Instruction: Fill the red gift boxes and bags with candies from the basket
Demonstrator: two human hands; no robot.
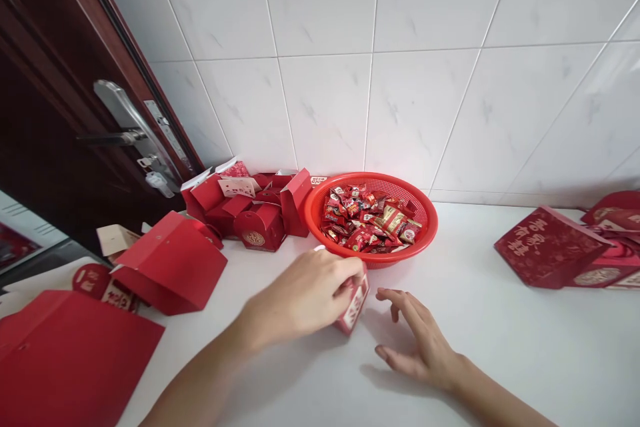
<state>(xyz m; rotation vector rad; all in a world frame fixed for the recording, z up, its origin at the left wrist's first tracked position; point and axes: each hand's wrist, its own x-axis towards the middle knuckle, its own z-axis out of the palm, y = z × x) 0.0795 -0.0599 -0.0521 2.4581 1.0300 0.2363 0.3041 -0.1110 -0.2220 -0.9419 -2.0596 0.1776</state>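
My left hand [310, 290] is closed around a small red gift box [356, 307] with pale printing on its side, just in front of the basket. Much of the box is hidden behind the fingers. To its right, my right hand [425, 343] is open above the white table, thumb and fingers apart with nothing between them. A red plastic basket [431, 227] behind both hands holds many wrapped candies [370, 217] in red and gold.
Several red gift boxes [260, 223] crowd the back left by the wall. Larger red boxes [173, 263] lie along the left side. Dark red boxes [553, 247] stand at the right. A brown door with a metal handle [135, 137] is at the left.
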